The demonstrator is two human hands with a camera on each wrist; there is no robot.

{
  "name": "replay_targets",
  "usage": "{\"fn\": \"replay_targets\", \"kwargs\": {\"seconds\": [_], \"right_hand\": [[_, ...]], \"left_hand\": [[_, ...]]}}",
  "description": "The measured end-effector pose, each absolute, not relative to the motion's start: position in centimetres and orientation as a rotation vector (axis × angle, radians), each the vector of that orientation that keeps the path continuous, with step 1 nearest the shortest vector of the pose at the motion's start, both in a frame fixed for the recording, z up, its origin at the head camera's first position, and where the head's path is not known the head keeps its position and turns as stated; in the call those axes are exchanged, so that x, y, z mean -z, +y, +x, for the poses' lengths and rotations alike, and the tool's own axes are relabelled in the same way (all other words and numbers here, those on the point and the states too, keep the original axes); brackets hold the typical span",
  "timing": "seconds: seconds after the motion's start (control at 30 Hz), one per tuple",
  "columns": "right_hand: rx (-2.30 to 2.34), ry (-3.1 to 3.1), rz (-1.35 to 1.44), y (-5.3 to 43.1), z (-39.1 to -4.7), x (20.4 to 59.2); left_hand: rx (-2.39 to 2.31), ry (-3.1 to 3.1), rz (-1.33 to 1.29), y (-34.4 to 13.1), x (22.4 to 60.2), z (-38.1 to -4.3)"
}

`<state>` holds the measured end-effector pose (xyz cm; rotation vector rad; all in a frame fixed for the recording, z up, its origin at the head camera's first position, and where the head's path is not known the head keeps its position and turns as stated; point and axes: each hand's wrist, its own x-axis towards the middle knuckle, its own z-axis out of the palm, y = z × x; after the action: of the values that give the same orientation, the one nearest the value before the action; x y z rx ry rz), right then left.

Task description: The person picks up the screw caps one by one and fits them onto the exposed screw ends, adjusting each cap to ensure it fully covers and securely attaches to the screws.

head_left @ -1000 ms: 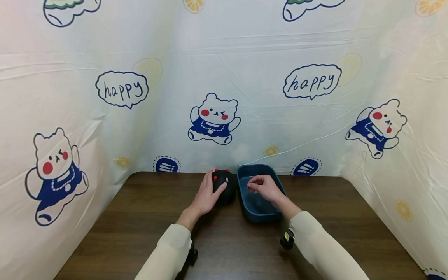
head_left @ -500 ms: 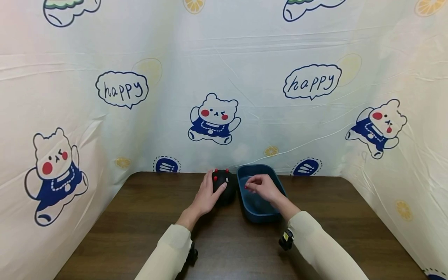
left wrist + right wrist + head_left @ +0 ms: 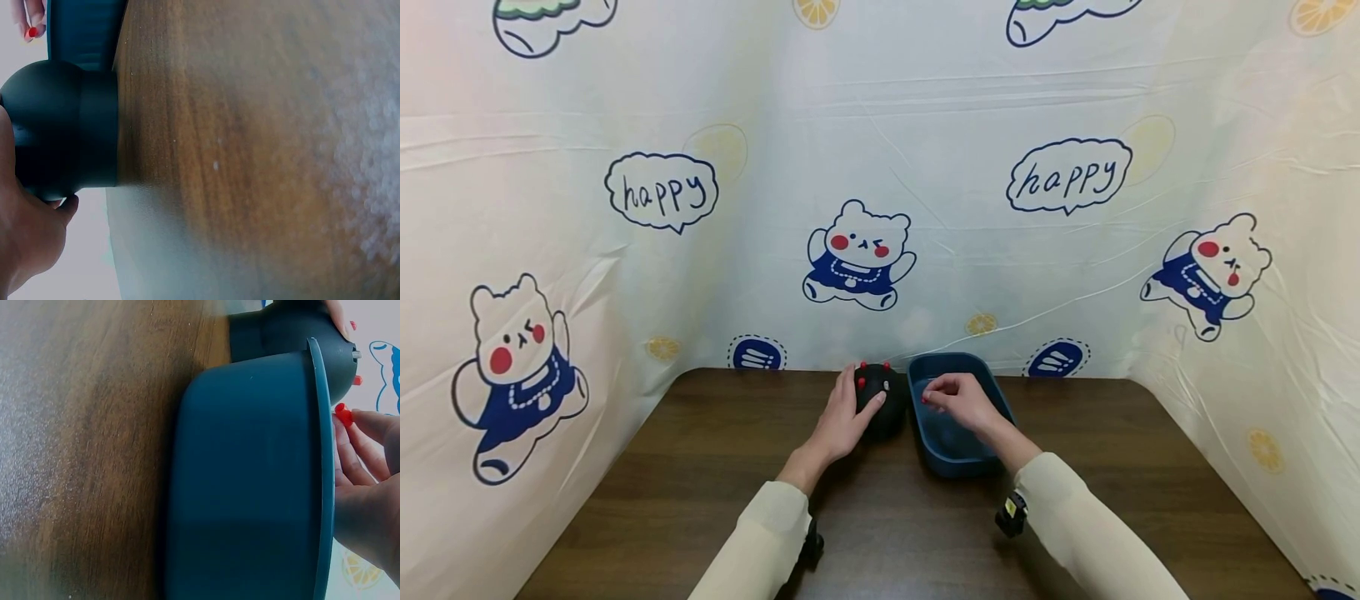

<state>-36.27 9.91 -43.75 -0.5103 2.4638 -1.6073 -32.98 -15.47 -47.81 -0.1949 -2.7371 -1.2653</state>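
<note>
In the head view my left hand (image 3: 839, 427) holds a black dome-shaped object (image 3: 887, 421) from its left side, thumb across the front. Several small red caps (image 3: 862, 382) stick up from the dome, along with a short metallic stub (image 3: 886, 385). My right hand (image 3: 967, 403) is over the blue rectangular bin (image 3: 958, 467), just right of the dome. Between thumb and fingertips it pinches a small red cap (image 3: 343, 414), hollow at one end, at rim height in the right wrist view. A wide cylindrical base (image 3: 99, 131) under the dome stands on the table.
The dark wooden table (image 3: 715, 483) ends at a back edge just behind the dome and bin. A pale printed curtain (image 3: 955, 250) hangs behind and along both sides. Each forearm carries a small black wrist camera (image 3: 1011, 514).
My right hand has shifted slightly left toward the dome with the red cap in its fingertips. The left hand, dome and bin have stayed in place.
</note>
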Motion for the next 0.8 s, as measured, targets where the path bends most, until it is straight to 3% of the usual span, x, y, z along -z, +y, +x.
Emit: {"fn": "replay_targets", "kwargs": {"seconds": [0.8], "right_hand": [[1.695,2.435,-0.554,8.7,-36.1,42.8]], "left_hand": [[1.263,-2.726,-0.197,-15.3,47.9,-33.1]]}}
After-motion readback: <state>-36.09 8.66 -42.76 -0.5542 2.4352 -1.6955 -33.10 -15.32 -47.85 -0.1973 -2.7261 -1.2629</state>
